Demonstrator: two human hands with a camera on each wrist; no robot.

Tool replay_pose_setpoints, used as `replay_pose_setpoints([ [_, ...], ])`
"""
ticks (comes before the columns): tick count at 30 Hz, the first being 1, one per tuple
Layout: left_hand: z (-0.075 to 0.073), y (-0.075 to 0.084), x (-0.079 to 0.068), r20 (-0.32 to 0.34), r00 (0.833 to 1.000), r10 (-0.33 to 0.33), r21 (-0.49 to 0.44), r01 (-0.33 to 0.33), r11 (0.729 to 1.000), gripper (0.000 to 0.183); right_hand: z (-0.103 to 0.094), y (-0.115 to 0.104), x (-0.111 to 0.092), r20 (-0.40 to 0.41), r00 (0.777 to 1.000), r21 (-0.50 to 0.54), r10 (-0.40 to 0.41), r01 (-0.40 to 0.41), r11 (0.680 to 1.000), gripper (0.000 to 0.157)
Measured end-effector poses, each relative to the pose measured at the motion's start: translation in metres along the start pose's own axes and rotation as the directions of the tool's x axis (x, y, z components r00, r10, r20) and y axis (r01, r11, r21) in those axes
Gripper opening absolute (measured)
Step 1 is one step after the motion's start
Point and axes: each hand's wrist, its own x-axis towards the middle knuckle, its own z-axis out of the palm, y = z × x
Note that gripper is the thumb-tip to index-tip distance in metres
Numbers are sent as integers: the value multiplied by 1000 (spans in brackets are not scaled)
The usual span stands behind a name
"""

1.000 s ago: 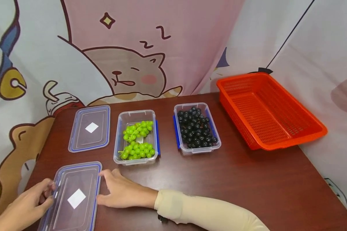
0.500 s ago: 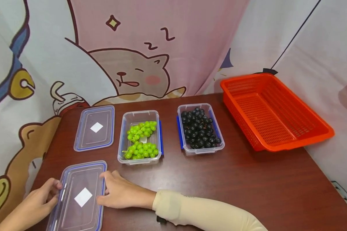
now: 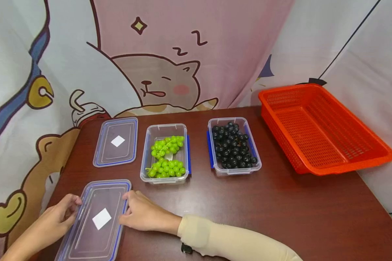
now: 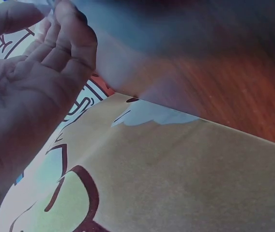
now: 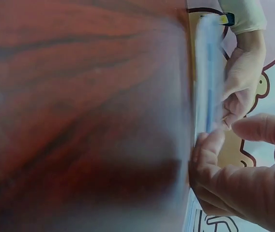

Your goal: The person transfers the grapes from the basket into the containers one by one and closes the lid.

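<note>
A clear plastic container lid (image 3: 94, 237) with a blue seal and a white diamond label (image 3: 101, 218) is at the near left. My left hand (image 3: 53, 221) pinches its left edge between thumb and fingers. Across from it, my right hand (image 3: 148, 214) grips the right edge, thumb and index finger apart along the rim. Seen edge-on in the right wrist view, the lid (image 5: 207, 77) lies between both hands. Behind it, a second lid (image 3: 125, 132) lies flat beside a clear container (image 3: 164, 181) with two bunches of green grapes (image 3: 170, 167).
Right of the green grapes stands another clear container (image 3: 236, 172) full of dark grapes (image 3: 232, 148). An orange perforated basket (image 3: 330, 134) stands at the right, overhanging the table's right edge. A cartoon-print curtain (image 3: 235, 43) borders the brown table (image 3: 248, 210).
The head view has swung left, so everything appears shifted right. My right hand has closed in slightly on the lid's edge. The containers and grapes stay in place on the table.
</note>
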Motion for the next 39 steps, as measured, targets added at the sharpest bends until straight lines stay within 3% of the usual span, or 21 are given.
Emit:
replay_pose_setpoints([
  [7,-8,6,0,4,1000,-19,-77,20,997,44,4,4,2,-126,987,48,-103,110,993,57],
  [12,-14,10,6,-26,999,20,-112,-23,993,50,-3,-5,-1,-135,985,179,-109,132,975,62],
  [21,-20,18,16,-94,994,59,-167,-74,983,54,-16,-5,0,-173,978,177,-113,144,974,59],
  [26,-23,24,21,-109,993,38,-214,-61,975,51,-27,-5,-2,-175,974,211,-144,180,961,61],
  [33,-27,31,29,-56,998,-41,-273,24,962,43,-37,-4,-4,-194,967,239,-163,208,948,56],
  [39,-26,36,32,-81,996,-30,-364,-1,932,37,-41,-2,-5,-241,952,267,-187,251,931,51],
])
